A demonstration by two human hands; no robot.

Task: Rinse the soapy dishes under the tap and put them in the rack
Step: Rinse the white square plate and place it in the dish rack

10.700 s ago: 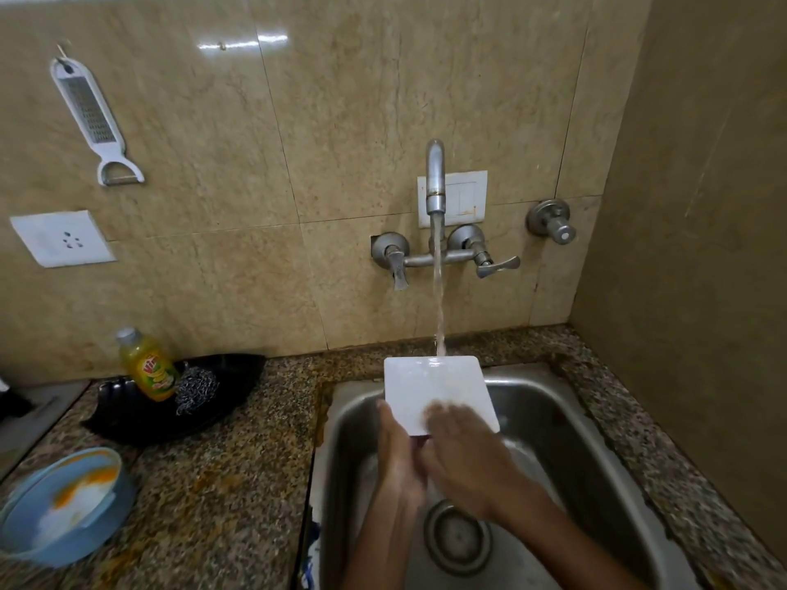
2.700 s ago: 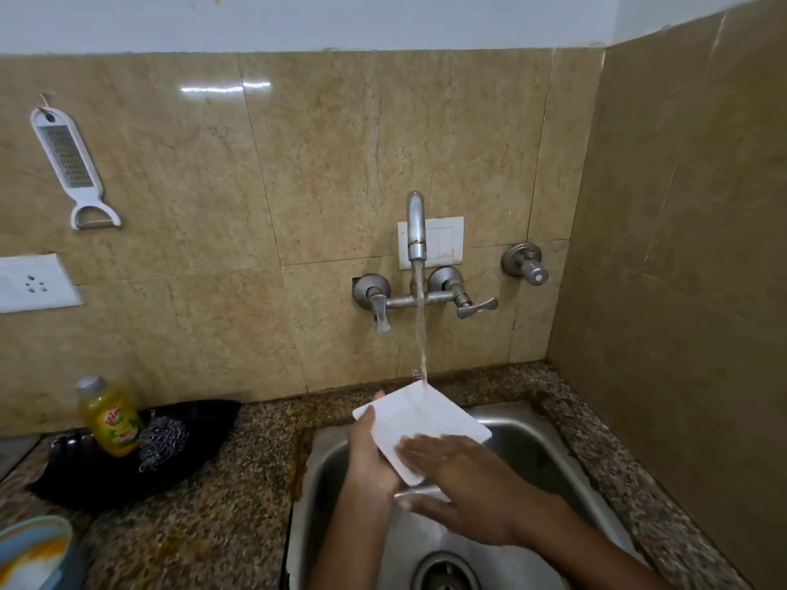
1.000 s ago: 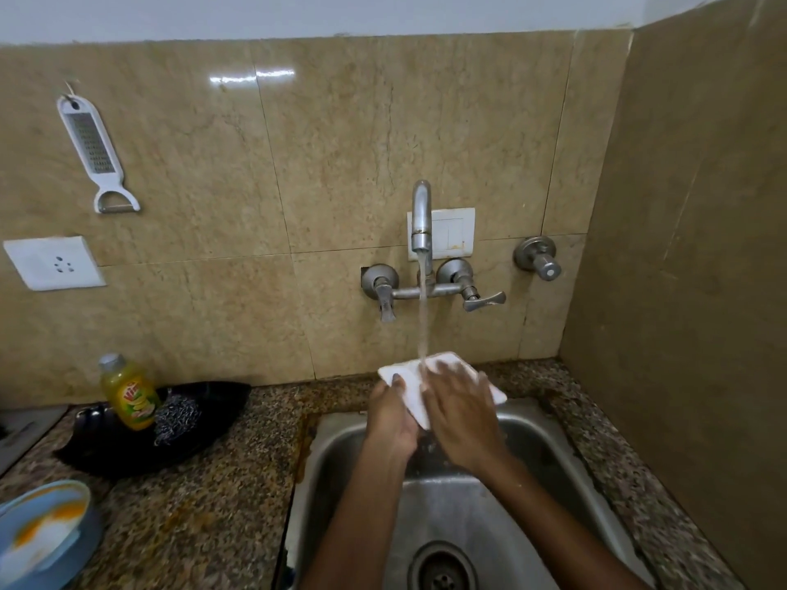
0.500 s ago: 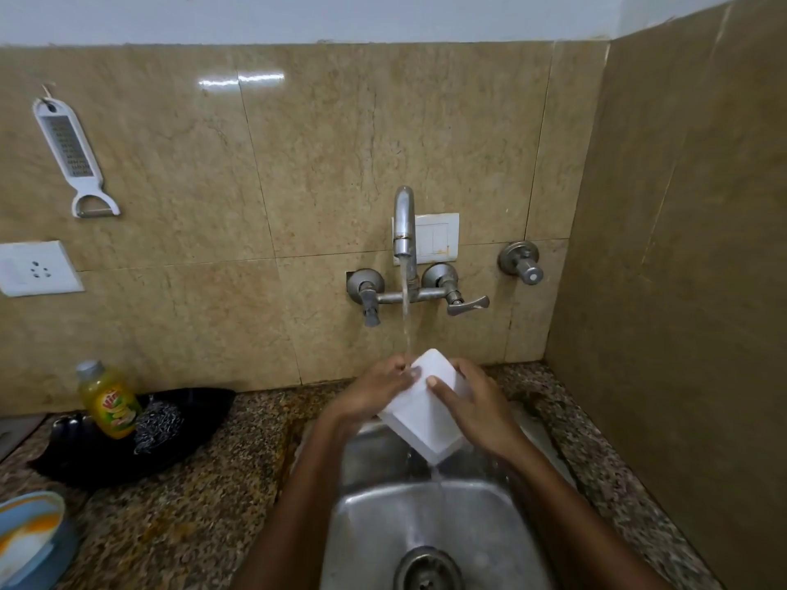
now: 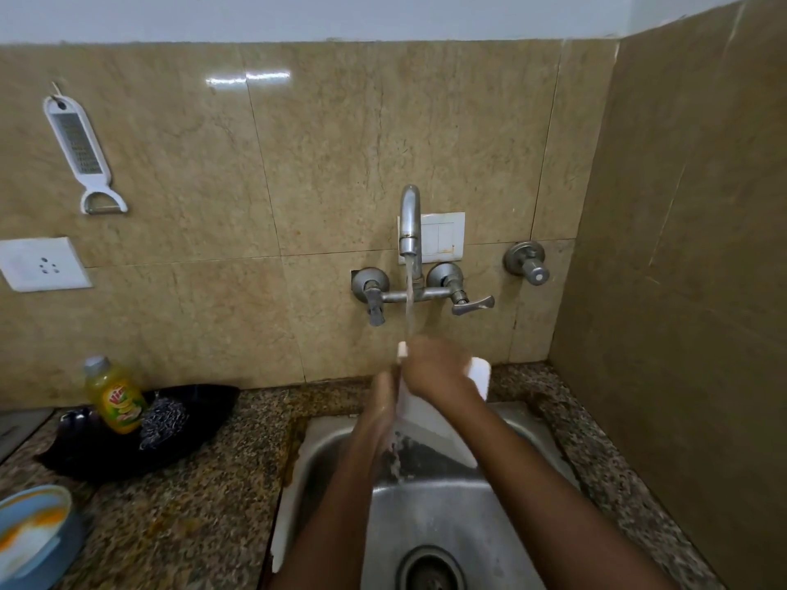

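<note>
Fingers of the right hand (image 5: pixel 438 372) curl over the upper edge of the plate (image 5: pixel 430 419), clamped on it just below the tap (image 5: pixel 409 223). Motion blur softens them, so each finger's exact lie is unclear. The left hand (image 5: pixel 381 402) is pressed against the plate's left edge, just beside the right hand; whether its fingers wrap the rim or lie flat I cannot tell, as they are blurred and partly hidden.

White and square, the plate is held steeply tilted over the back of the sink (image 5: pixel 528 423), directly under the tap. One top corner shows right of the right hand and a small bit of its edge shows left of that hand. A thin stream of water (image 5: pixel 409 300) runs from the tap onto the hands and plate, and drips fall off the plate's lower edge into the sink. Straight below the tap, at the near end of the sink, is the drain (image 5: pixel 430 570).

Left of the tap on the counter (image 5: pixel 191 496) a black tray (image 5: pixel 200 415) holds a yellow bottle (image 5: pixel 115 396) and a steel scrubber (image 5: pixel 164 421) touching each other. Farther left, at the picture's lower corner, is a blue bowl (image 5: pixel 64 504) with orange and white residue. On the wall well left of the tap hang a white grater (image 5: pixel 78 146) and, below it, a socket (image 5: pixel 42 264). Right of the tap is a separate valve (image 5: pixel 526 261); behind the tap is a white switch plate (image 5: pixel 443 236).
</note>
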